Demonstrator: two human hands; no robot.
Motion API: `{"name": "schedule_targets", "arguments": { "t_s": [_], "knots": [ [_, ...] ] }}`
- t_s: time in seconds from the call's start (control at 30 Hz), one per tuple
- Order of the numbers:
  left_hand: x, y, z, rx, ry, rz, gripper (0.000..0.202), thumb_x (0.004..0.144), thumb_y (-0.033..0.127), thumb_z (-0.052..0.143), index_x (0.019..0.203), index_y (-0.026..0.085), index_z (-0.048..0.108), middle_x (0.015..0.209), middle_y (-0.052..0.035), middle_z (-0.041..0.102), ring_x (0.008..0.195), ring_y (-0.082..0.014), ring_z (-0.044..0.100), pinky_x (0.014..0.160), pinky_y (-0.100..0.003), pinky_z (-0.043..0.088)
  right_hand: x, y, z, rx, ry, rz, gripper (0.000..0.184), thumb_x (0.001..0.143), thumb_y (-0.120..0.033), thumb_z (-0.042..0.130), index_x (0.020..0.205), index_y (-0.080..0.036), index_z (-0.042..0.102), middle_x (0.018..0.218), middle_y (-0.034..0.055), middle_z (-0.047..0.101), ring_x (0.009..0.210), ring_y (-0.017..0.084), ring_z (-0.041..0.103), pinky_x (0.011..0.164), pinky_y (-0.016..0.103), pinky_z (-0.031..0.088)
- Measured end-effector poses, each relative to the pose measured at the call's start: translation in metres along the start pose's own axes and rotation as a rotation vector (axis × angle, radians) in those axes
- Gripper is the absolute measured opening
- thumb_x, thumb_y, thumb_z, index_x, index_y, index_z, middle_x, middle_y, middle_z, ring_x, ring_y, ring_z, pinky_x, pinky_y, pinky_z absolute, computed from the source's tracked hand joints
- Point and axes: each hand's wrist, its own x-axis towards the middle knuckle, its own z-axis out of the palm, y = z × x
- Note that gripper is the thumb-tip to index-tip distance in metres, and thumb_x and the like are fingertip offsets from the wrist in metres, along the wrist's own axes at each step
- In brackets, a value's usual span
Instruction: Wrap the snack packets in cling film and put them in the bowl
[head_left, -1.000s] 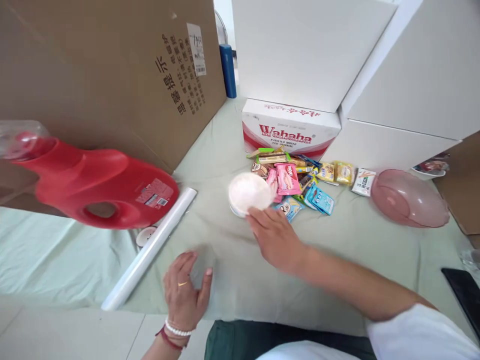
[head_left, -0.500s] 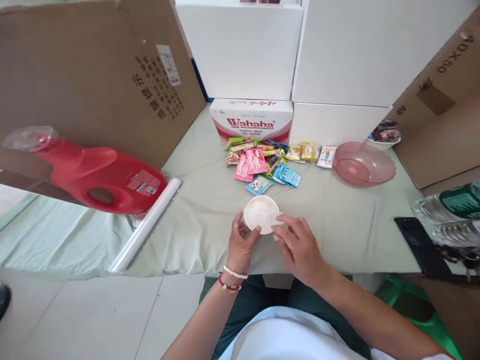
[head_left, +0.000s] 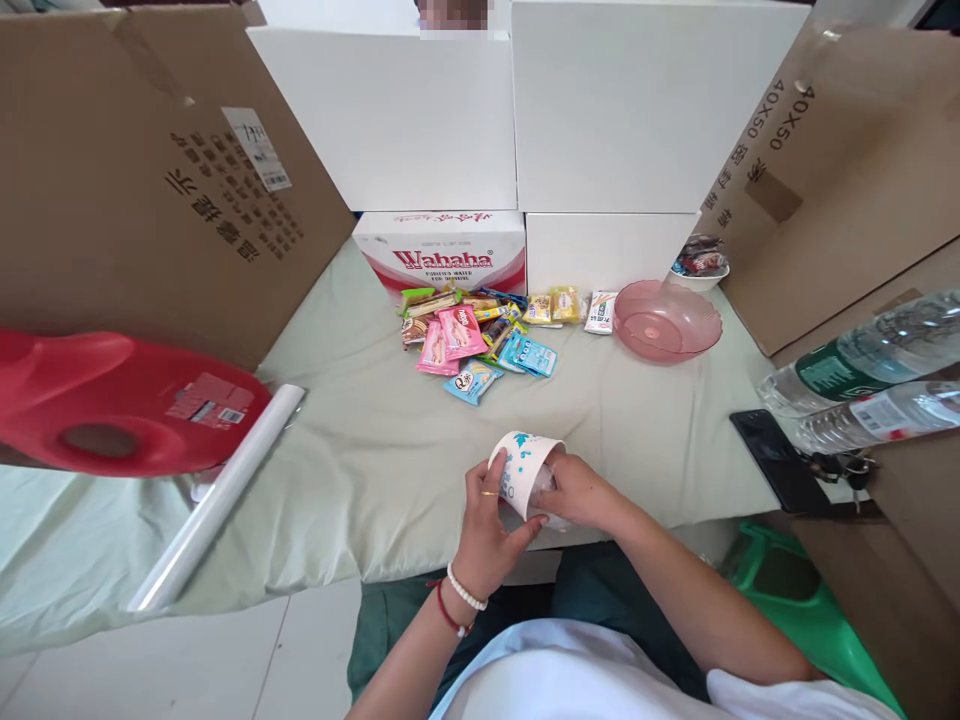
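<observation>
A white paper cup [head_left: 517, 465] with blue snowflake-like prints is tipped on its side above the front of the cloth-covered table, its mouth facing right. My left hand [head_left: 487, 525] is wrapped round its outside, thumb below near the rim. My right hand [head_left: 581, 490] has its fingers at and partly inside the mouth. Between them shows a piece of clear plastic [head_left: 551, 500], whose full shape is hidden by the hand. Beyond the cup lies a heap of wrapped snacks, with a blue packet [head_left: 472, 382] nearest and pink packets [head_left: 450, 338] behind it.
A pink translucent bowl [head_left: 666, 325] stands at the back right. Bottles [head_left: 862, 365] and a phone [head_left: 780, 458] lie at the right. At the left are a red jug [head_left: 150, 410] and a white roll [head_left: 225, 495]. Boxes [head_left: 442, 250] line the back.
The cup has gone from upright to tipped, its mouth now facing right. My right fingers have moved from the rim into the mouth. The view has shifted to the right.
</observation>
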Motion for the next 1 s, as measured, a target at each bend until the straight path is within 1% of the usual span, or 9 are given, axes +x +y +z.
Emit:
{"name": "schedule_targets", "arguments": {
  "t_s": [0.07, 0.17, 0.37, 0.5, 0.57, 0.73, 0.83, 0.9, 1.0],
  "knots": [
    [0.002, -0.002, -0.002, 0.024, -0.016, 0.016, 0.090, 0.077, 0.049, 0.082, 0.155, 0.031, 0.041, 0.137, -0.0145, 0.045, 0.124, -0.0314, 0.055, 0.090, -0.045, 0.061, -0.001, 0.005, -0.002, 0.014, 0.029, 0.003, 0.052, 0.074, -0.019, 0.068, 0.126, -0.018, 0.066, 0.113, 0.0081, 0.074, 0.095, 0.025, 0.069, 0.078, 0.031, 0.050],
    [0.007, -0.006, -0.006, -0.034, 0.001, -0.021, 0.088, 0.075, 0.054, 0.084, 0.151, 0.033, 0.047, 0.134, -0.0129, 0.046, 0.121, -0.0304, 0.056, 0.087, -0.044, 0.062, -0.005, 0.006, -0.003, -0.011, 0.077, 0.037, 0.054, 0.072, -0.019, 0.069, 0.125, -0.015, 0.063, 0.113, 0.0102, 0.074, 0.095, 0.026, 0.069, 0.079, 0.032, 0.050],
    [0.014, -0.017, -0.011, -0.263, 0.077, -0.185, 0.093, 0.066, 0.058, 0.088, 0.146, 0.029, 0.050, 0.136, -0.0141, 0.048, 0.123, -0.0329, 0.057, 0.087, -0.045, 0.063, -0.021, 0.001, -0.006, 0.073, 0.158, -0.030, 0.064, 0.073, -0.025, 0.073, 0.135, -0.023, 0.056, 0.120, 0.0066, 0.072, 0.099, 0.025, 0.068, 0.085, 0.034, 0.051],
    [0.021, -0.021, -0.017, -0.444, 0.216, -0.278, 0.092, 0.069, 0.061, 0.084, 0.144, 0.023, 0.048, 0.144, -0.0164, 0.052, 0.132, -0.0341, 0.055, 0.101, -0.047, 0.057, -0.028, 0.005, -0.029, 0.253, 0.189, -0.072, 0.063, 0.072, -0.028, 0.076, 0.132, -0.023, 0.058, 0.114, 0.0043, 0.073, 0.098, 0.023, 0.068, 0.085, 0.032, 0.053],
    [0.025, -0.021, -0.027, -0.512, 0.284, -0.355, 0.087, 0.074, 0.063, 0.079, 0.144, 0.022, 0.048, 0.145, -0.0163, 0.054, 0.133, -0.0334, 0.055, 0.101, -0.046, 0.057, -0.024, 0.011, -0.046, 0.329, 0.268, -0.070, 0.064, 0.070, -0.031, 0.079, 0.131, -0.024, 0.059, 0.117, 0.0047, 0.072, 0.100, 0.023, 0.068, 0.087, 0.032, 0.053],
    [0.039, -0.025, -0.073, -0.587, 0.435, -0.490, 0.077, 0.076, 0.067, 0.075, 0.135, 0.023, 0.054, 0.143, -0.0136, 0.058, 0.124, -0.0308, 0.061, 0.074, -0.035, 0.064, 0.015, 0.036, -0.083, 0.528, 0.515, 0.096, 0.074, 0.062, -0.042, 0.086, 0.128, -0.023, 0.058, 0.111, 0.0072, 0.073, 0.091, 0.024, 0.070, 0.072, 0.033, 0.056],
    [0.049, -0.030, -0.103, -0.596, 0.500, -0.499, 0.068, 0.073, 0.067, 0.078, 0.121, 0.022, 0.061, 0.136, -0.0101, 0.062, 0.111, -0.0247, 0.065, 0.069, -0.029, 0.063, 0.046, 0.050, -0.105, 0.596, 0.583, 0.100, 0.081, 0.056, -0.047, 0.088, 0.126, -0.021, 0.059, 0.111, 0.0094, 0.074, 0.086, 0.024, 0.070, 0.063, 0.031, 0.055],
    [0.056, -0.034, -0.118, -0.614, 0.504, -0.519, 0.067, 0.069, 0.069, 0.081, 0.111, 0.020, 0.062, 0.124, -0.0079, 0.066, 0.099, -0.0204, 0.066, 0.066, -0.028, 0.062, 0.067, 0.055, -0.117, 0.532, 0.629, 0.069, 0.079, 0.059, -0.053, 0.085, 0.127, -0.020, 0.059, 0.118, 0.0123, 0.072, 0.091, 0.025, 0.070, 0.065, 0.033, 0.056],
    [0.064, -0.034, -0.130, -0.631, 0.499, -0.541, 0.066, 0.064, 0.070, 0.083, 0.101, 0.019, 0.063, 0.108, -0.0049, 0.068, 0.088, -0.0177, 0.065, 0.065, -0.028, 0.063, 0.100, 0.056, -0.128, 0.281, 0.655, 0.066, 0.070, 0.074, -0.058, 0.074, 0.132, -0.023, 0.057, 0.139, 0.0145, 0.064, 0.115, 0.027, 0.066, 0.085, 0.039, 0.058]
  ]
}}
